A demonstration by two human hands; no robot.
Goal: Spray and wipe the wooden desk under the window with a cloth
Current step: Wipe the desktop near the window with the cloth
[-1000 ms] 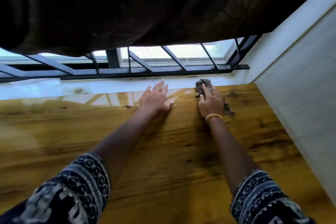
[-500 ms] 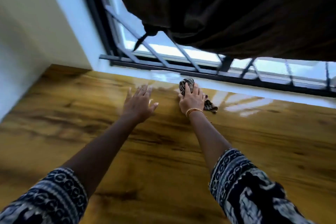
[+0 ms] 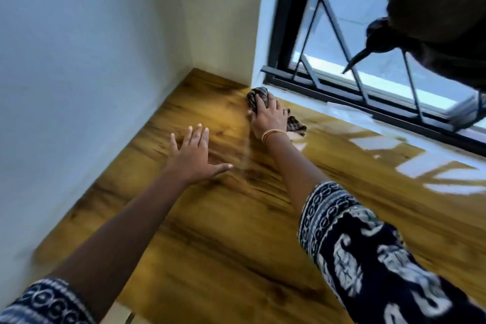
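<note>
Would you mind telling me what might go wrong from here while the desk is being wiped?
The cloth under the right hand is bunched, so it may miss the corner by the wall. The left hand lies flat on the glossy desk and might leave prints there.

desk (image 3: 215, 231) wide open toward near side; wall (image 3: 79, 60) blocks left, window frame (image 3: 342, 97) blocks back, curtain (image 3: 441, 8) hangs overhead
</note>
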